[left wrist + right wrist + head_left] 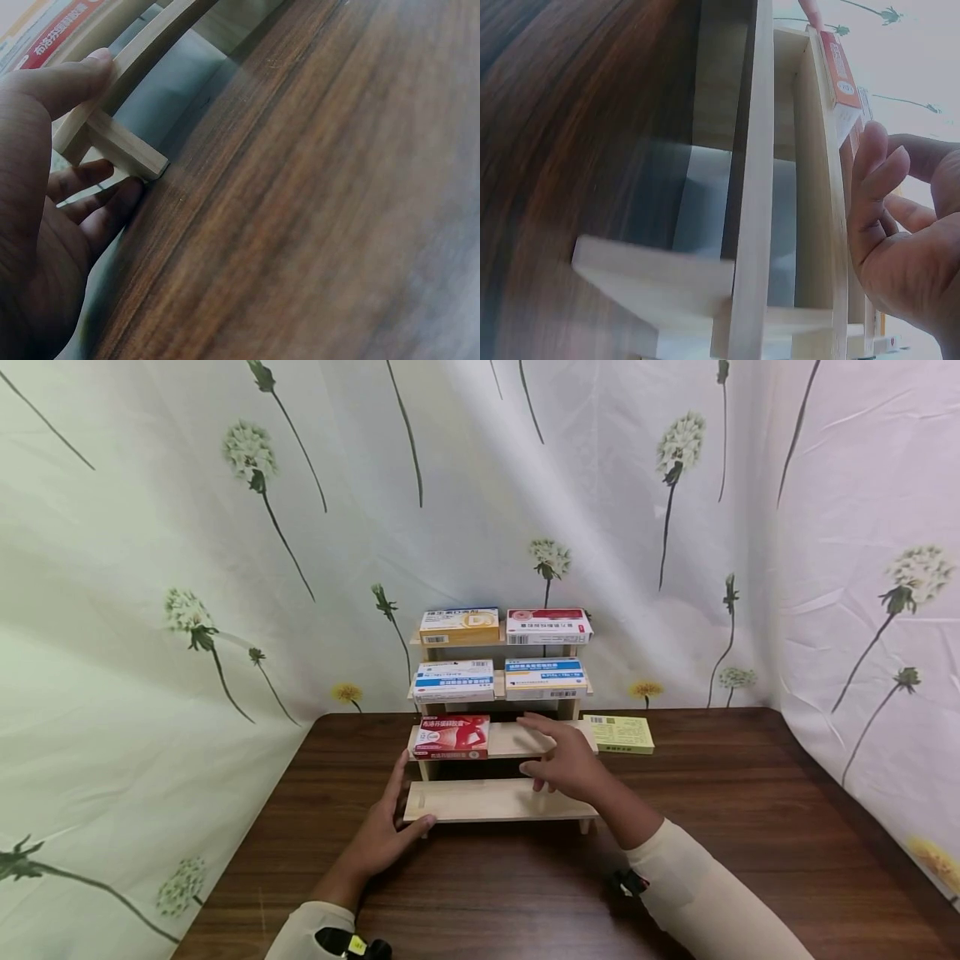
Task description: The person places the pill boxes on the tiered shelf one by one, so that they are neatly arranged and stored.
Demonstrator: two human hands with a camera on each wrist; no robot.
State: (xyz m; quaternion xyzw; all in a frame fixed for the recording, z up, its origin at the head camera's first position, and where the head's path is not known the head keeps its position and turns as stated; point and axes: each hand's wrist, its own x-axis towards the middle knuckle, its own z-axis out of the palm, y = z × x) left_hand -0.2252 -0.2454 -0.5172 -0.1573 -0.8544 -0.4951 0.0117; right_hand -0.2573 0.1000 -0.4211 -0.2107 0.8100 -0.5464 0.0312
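A pale wooden stepped rack (480, 802) stands on the table with several tiers. My left hand (384, 835) holds its left end; the thumb lies on the lowest board (139, 64) and the fingers bend round beside the leg (127, 146). Over the right half of the lower tiers hovers my right hand (566, 762), fingers loosely bent, nothing in them. A red medicine box (452, 737) lies on the second tier from the bottom, left of that hand. In the right wrist view, the right hand (907, 232) is beside the boards, its fingers apart from the red box (840, 71).
Two blue-and-white boxes, one left (453, 681) and one right (545, 677), lie one tier higher. On top are a yellow-and-white box (460, 627) and a red-and-white box (549, 627). A yellow-green box (619, 734) is right of the rack. A patterned curtain (480, 518) hangs behind the brown table (712, 793).
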